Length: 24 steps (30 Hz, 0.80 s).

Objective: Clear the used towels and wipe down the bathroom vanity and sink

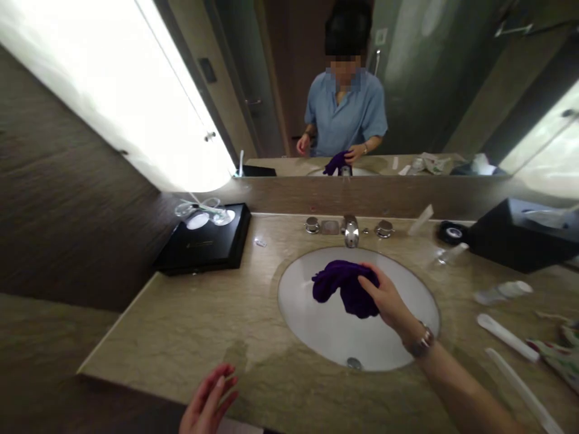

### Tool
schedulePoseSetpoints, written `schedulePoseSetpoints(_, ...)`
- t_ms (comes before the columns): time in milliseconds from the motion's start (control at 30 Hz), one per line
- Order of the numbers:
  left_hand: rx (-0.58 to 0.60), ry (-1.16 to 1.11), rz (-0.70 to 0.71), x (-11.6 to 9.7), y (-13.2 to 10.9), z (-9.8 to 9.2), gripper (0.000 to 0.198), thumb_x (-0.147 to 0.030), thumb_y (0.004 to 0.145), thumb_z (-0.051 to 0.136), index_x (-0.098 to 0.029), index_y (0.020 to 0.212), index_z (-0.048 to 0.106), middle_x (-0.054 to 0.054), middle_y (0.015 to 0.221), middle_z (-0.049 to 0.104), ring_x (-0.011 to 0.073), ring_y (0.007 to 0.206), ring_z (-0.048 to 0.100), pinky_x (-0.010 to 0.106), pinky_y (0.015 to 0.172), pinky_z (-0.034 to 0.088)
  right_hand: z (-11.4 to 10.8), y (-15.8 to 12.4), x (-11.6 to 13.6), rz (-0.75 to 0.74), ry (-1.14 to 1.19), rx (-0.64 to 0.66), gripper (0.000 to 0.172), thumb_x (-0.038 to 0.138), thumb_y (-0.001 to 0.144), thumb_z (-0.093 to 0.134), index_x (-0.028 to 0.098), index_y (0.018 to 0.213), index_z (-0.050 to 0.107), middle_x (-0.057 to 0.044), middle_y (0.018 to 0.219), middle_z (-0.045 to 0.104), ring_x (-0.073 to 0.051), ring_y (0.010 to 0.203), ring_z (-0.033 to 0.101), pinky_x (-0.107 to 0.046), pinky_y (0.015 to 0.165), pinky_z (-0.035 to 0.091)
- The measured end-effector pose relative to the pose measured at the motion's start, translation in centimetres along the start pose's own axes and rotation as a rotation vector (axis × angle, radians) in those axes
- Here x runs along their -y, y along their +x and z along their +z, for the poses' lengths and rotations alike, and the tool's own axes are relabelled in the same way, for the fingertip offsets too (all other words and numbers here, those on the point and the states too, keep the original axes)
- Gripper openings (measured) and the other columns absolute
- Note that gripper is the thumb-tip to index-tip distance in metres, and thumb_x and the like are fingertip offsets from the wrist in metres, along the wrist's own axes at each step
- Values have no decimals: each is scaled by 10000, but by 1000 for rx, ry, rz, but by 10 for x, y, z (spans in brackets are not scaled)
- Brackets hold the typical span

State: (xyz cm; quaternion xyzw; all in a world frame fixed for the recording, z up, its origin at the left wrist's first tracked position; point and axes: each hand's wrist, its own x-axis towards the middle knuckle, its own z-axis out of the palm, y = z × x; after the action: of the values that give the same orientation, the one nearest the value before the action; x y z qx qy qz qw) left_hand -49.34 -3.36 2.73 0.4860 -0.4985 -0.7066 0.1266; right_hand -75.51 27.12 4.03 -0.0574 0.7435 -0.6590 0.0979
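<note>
- Above the white sink, just right of its middle, the right hand grips a purple cloth, thumb on the near side and fingers behind.
- The cloth is bunched at the hand, with one end drooping to the left over the bowl. Whether it touches the bowl is hard to tell.
- A metal watch or bracelet circles the right wrist.
- At the bench's front edge, well apart from the cloth, the left hand is held with its fingers loosely bent and nothing between them.
- Behind the sink stands a chrome tap, with a knob on each side.
- On the inside of the bowl, nearest the viewer, sits a small metal disc.
- To the left, a flat black case carries two white discs and a coiled pale cable.
- To the right lie a black box, a white-capped bottle and a white stick.
- Across the back, a mirror reflects a person in a blue shirt, and the cloth.
</note>
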Motion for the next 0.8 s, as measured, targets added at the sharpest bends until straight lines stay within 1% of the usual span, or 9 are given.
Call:
schedulePoseSetpoints(133,81,76,233,-12,-13,16,727,-584,727,702,-306,1358,471,24,1473,461,253,1276,501,268,864,551,100,-50,41,4,260,312,503,528,859,593,238,1259,496,-83,1196,633,-227,1066,612,-393,962,500)
schedulePoseSetpoints(200,128,138,354,-19,-4,27,778,-563,745,684,-308,1421,394,33,1523,392,268,1353,424,332,1022,477,146,-62,45,-84,305,562,514,528,876,581,246,1295,489,-91,1271,597,-222,1156,579,-389,1004,482)
schedulePoseSetpoints(267,135,210,392,-23,18,25,858,-509,675,753,-219,1407,414,110,1474,442,309,1363,407,402,1137,359,179,-51,39,-246,181,715,513,492,883,589,243,1321,495,-102,1334,555,-220,1228,535,-390,1016,478)
schedulePoseSetpoints(300,128,265,408,-23,33,18,842,-484,652,769,-174,1369,454,145,1422,485,326,1349,419,427,1161,318,188,-34,34,-324,40,697,494,448,889,593,231,1323,502,-110,1357,539,-220,1255,514,-392,1025,471)
schedulePoseSetpoints(367,83,416,501,-21,66,-2,692,-472,688,728,-149,1273,544,167,1331,528,345,1299,460,479,1157,309,192,16,24,-392,-388,453,445,338,902,582,190,1315,508,-126,1375,525,-211,1282,487,-384,1061,438)
schedulePoseSetpoints(433,68,584,649,-15,100,-23,545,-476,751,659,-166,1196,616,168,1293,527,357,1268,474,531,1127,333,176,78,19,-301,-856,139,459,251,907,554,123,1339,467,-174,1382,507,-221,1293,471,-378,1093,396)
schedulePoseSetpoints(500,116,734,763,-6,128,-37,506,-474,764,654,-167,1167,652,181,1258,545,377,1232,497,573,1077,377,154,136,20,-200,-1057,-22,538,242,913,537,32,1385,383,-274,1374,471,-295,1283,465,-448,1079,379)
schedulePoseSetpoints(633,167,957,1028,17,154,-39,453,-441,811,625,-183,1182,655,171,1212,591,347,1116,574,550,946,498,127,215,29,-100,-1244,78,480,263,838,653,30,1239,525,-244,1109,639,-303,1009,611,-407,881,483)
schedulePoseSetpoints(800,63,1104,1272,27,155,-31,448,-428,843,597,-178,1215,592,151,1199,558,306,1059,573,475,834,554,121,252,29,-118,-1351,296,275,114,808,602,111,1083,619,-143,1084,648,-249,994,591,-392,887,456)
